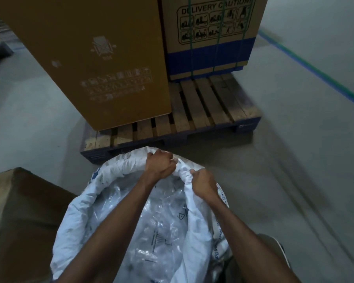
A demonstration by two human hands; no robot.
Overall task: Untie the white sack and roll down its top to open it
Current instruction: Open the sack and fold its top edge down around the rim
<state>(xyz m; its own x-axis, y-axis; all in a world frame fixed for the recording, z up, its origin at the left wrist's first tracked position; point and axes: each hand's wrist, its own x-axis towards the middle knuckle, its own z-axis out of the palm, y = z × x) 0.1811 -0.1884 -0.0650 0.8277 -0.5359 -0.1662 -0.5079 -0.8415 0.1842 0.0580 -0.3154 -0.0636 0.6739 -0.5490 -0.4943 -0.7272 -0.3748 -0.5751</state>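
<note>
The white sack (pixel 76 217) stands on the floor right below me, its mouth wide open and its top rolled into a thick rim. Clear plastic packets (pixel 161 227) fill the inside. My left hand (pixel 160 163) grips the rolled rim at the far side of the mouth. My right hand (pixel 203 183) grips the same rim just to the right, a short gap between the two hands. Both forearms reach over the open mouth. No tie or string is visible.
A wooden pallet (pixel 208 103) lies just beyond the sack, carrying a tall brown carton (pixel 86 58) and a strapped carton with blue bands (pixel 208 37). Another cardboard box (pixel 18 211) sits against the sack's left side. Grey floor with a green-blue line (pixel 315 68) stretches right.
</note>
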